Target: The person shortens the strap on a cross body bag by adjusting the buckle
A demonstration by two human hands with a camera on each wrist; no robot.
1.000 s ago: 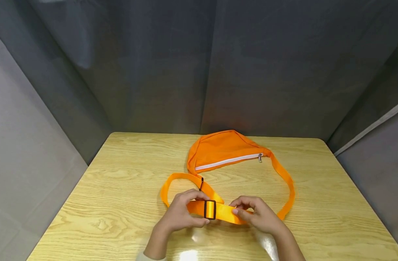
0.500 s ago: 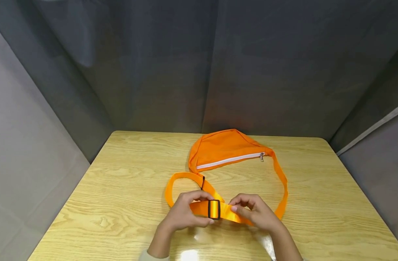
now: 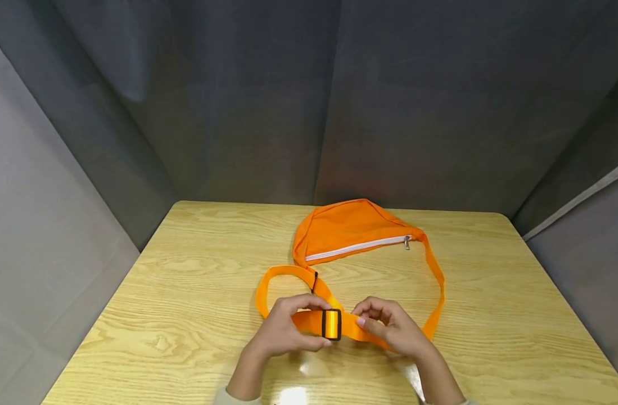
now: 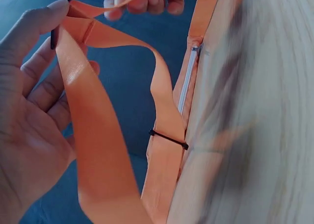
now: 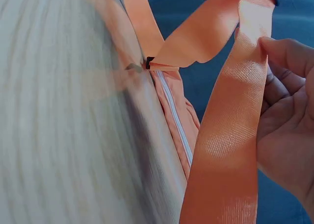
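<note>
An orange waist bag (image 3: 356,230) with a white zipper (image 3: 359,247) lies toward the back of the table, its orange strap (image 3: 434,315) looping forward. My left hand (image 3: 283,329) pinches the black slide buckle (image 3: 331,324) on the strap between thumb and fingers, at its top and bottom edges. To the right of the buckle, my right hand (image 3: 392,326) pinches the strap between thumb and forefinger. Both hands hold this stretch raised off the table, as the left wrist view shows. A second black strap ring (image 4: 168,139) sits on the strap near the bag's left end.
The wood-grain table (image 3: 197,292) reaches back to a dark grey curtain (image 3: 248,112). Lighter grey panels (image 3: 45,225) stand at the sides. A loop of strap (image 3: 262,289) rests on the table left of the hands.
The buckle and both hands have shifted slightly in the head view, the buckle a little to the right. The strap's right-hand curve has drawn inward. Both grips stay the same.
</note>
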